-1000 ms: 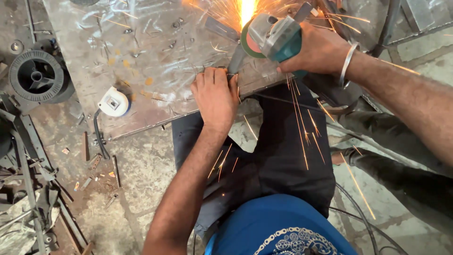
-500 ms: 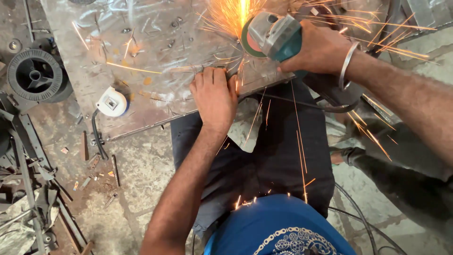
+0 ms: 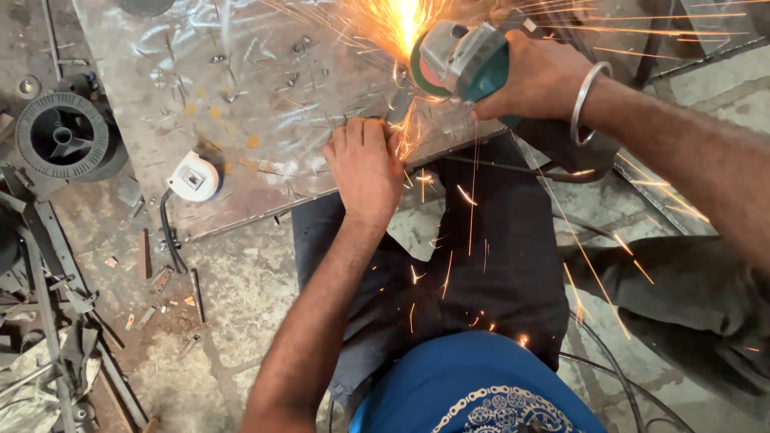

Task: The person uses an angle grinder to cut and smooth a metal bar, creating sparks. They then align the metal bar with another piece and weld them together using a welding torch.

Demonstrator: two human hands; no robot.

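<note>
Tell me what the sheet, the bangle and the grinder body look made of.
Sheet: bare metal, probably steel; grey, scratched, glinting, throwing orange sparks where ground. Bangle on the right wrist: polished silvery metal, bright highlights. Grinder: teal body looks plastic, matte; the grey head looks like cast metal.

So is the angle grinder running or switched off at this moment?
Running. Bright orange sparks spray from where the angle grinder, held in the right hand, meets the metal sheet; the left hand presses beside it.
</note>
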